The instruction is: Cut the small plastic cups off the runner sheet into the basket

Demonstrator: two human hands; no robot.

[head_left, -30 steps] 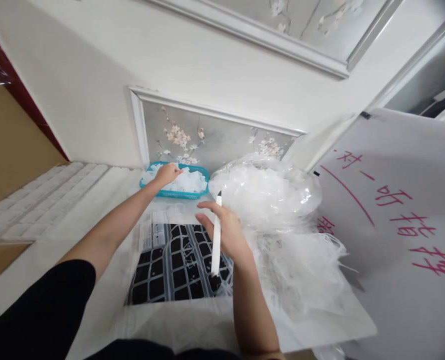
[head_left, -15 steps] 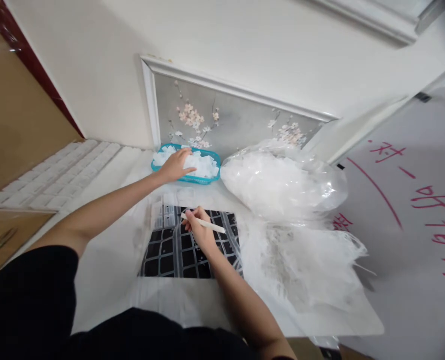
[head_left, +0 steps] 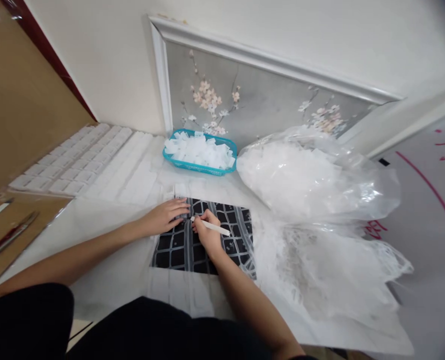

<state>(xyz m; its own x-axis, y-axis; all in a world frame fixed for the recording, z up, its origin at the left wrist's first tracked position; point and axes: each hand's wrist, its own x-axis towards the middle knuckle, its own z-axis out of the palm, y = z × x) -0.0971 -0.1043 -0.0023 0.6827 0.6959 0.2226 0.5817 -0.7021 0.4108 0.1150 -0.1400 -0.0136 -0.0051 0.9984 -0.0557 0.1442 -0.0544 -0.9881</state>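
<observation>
My right hand [head_left: 210,234] grips a slim white pen-shaped tool [head_left: 219,229] over a black sheet [head_left: 173,254] with a grid of pale lines. The tool slants between thumb and fingers, its back end pointing right; whether its tip touches the sheet I cannot make out. On the sheet's upper left part rests my left hand [head_left: 168,216], fingers stretched out, close to the right fingertips. Beyond both hands stands a teal basket [head_left: 203,170], heaped with small white translucent pieces [head_left: 202,150].
A clear plastic bag [head_left: 305,175] full of white material leans at the back right, with loose white wrapping [head_left: 331,270] before it. Rows of white packets [head_left: 72,162] lie at the left, near a board [head_left: 27,225] with a red-handled tool [head_left: 12,234]. A framed floral panel [head_left: 267,95] stands behind.
My left hand has left the basket and come down onto the black sheet beside the right hand. My right hand still holds the white tool. The camera view has shifted.
</observation>
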